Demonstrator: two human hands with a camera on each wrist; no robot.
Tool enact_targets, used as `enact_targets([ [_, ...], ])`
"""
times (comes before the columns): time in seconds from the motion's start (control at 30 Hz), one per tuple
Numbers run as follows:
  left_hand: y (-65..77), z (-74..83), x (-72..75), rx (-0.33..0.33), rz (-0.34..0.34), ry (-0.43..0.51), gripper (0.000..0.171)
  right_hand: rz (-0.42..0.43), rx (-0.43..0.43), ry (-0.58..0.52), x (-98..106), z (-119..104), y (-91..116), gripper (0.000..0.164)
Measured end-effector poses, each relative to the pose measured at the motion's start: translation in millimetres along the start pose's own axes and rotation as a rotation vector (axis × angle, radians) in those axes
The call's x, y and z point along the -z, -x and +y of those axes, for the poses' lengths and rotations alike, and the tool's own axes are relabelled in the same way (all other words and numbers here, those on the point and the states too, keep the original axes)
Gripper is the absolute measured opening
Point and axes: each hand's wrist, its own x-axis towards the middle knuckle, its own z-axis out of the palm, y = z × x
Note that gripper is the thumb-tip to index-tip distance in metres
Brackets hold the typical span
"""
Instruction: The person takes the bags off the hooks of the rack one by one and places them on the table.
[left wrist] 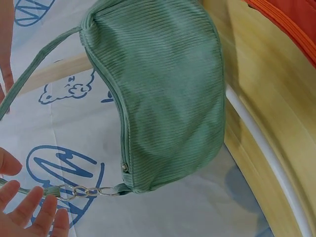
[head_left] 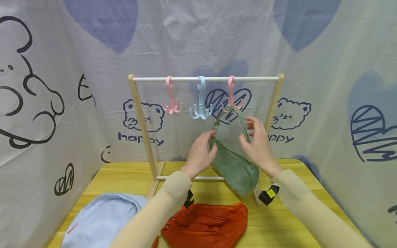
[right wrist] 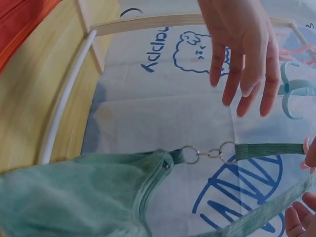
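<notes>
A green corduroy shoulder bag [head_left: 234, 168] hangs tilted by its strap [right wrist: 269, 149] from the right pink hook [head_left: 231, 93]. Metal rings [left wrist: 84, 190] join one end of the strap to the zipped bag. My left hand [head_left: 201, 151] is beside the ringed end, its fingers [right wrist: 242, 74] loosely extended and holding nothing. On the other side, my right hand [head_left: 258, 144] is right by the strap, thumb and fingers apart, with no grip on it. The bag's weight is on the hook.
A wooden rack with a white bar [head_left: 186, 79] also carries another pink hook [head_left: 171, 100] and a blue hook [head_left: 201, 101]. On the yellow wood-grain table [head_left: 279, 220] lie an orange-red waist bag [head_left: 204, 225] and a pale blue backpack [head_left: 99, 220]. Printed cloth surrounds the table.
</notes>
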Motion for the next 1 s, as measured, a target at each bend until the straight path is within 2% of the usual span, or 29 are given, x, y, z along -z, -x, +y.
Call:
enact_targets([
  [0.33,-9.8,5.9,-1.5,0.036,0.027,0.078,0.057,-0.035,-0.124,-0.074,-10.5,-6.6,-18.4,0.053],
  [0.6,-15.4,8.7,-0.9,0.077,0.029,0.076,0.056,-0.051,-0.219,-0.132,-12.7,-9.9,-26.0,0.041],
  [0.83,-21.0,11.0,-1.7,0.09,0.04,0.08,0.059,-0.021,-0.196,-0.155,-13.2,-8.3,-27.0,0.031],
  [1.0,-24.7,14.2,-2.9,0.122,0.028,0.104,0.063,-0.013,-0.16,-0.159,-10.9,-7.2,-27.6,0.03],
])
